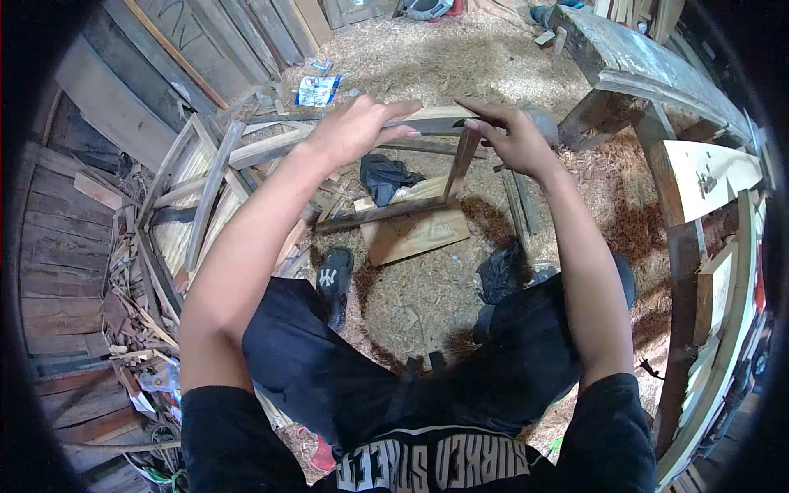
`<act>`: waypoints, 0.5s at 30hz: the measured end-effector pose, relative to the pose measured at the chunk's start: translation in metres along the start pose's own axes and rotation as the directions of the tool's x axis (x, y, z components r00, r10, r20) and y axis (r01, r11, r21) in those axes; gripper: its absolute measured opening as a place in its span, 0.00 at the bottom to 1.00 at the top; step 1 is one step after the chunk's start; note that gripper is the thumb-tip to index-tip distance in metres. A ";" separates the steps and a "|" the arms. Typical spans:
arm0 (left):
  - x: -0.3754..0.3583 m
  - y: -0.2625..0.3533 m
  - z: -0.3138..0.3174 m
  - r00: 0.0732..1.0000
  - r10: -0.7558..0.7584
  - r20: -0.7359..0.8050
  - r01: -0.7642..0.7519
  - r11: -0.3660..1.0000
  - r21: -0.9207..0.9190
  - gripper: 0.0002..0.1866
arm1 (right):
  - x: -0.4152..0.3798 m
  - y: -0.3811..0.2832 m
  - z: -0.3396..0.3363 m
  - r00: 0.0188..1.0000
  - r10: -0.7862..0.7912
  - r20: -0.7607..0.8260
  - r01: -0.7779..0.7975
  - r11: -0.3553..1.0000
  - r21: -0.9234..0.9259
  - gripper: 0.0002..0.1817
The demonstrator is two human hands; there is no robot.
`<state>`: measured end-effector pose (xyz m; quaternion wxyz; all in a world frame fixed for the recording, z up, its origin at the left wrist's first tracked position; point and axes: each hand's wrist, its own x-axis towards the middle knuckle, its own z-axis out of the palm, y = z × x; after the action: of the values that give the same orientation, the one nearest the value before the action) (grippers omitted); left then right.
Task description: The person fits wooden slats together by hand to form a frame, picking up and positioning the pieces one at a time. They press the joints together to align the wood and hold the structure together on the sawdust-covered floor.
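A pale wooden strip runs across in front of me at the top of a wooden frame. My left hand has it between thumb and index finger, from the left. From the other side, my right hand holds the strip's right part the same way, close to the top of a short upright piece. That piece slopes down to a darker lower rail. A small dark patch shows beside my right thumb; what it is I cannot make out.
A board and a black plastic bag lie between my feet. A slatted wooden frame leans at left, near scrap wood. At right stands a heavy bench with boards beside it. Sawdust covers the floor, where a blue-white packet lies.
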<state>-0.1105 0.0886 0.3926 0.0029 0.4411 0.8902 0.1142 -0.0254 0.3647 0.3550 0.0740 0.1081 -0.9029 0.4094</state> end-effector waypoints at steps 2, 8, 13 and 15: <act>0.000 0.002 -0.003 0.999 -0.028 0.032 0.028 1.000 -0.006 0.28 | 0.001 0.001 0.000 1.000 0.029 0.004 -0.029 0.999 0.026 0.24; 0.000 0.009 -0.010 0.997 -0.055 0.058 0.054 0.998 0.017 0.27 | 0.000 0.000 -0.001 1.000 -0.010 -0.009 0.010 0.999 -0.032 0.25; -0.001 0.006 -0.008 0.998 -0.034 0.044 0.034 0.999 0.006 0.27 | -0.001 -0.012 -0.005 0.997 0.074 0.026 -0.075 0.997 0.030 0.26; 0.000 0.001 -0.004 1.000 0.024 -0.003 -0.025 1.000 -0.007 0.25 | -0.001 -0.008 -0.005 0.998 0.064 0.026 -0.064 0.998 0.018 0.28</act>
<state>-0.1101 0.0881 0.3969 0.0015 0.4518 0.8843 0.1178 -0.0220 0.3636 0.3643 0.0483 0.0851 -0.9029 0.4185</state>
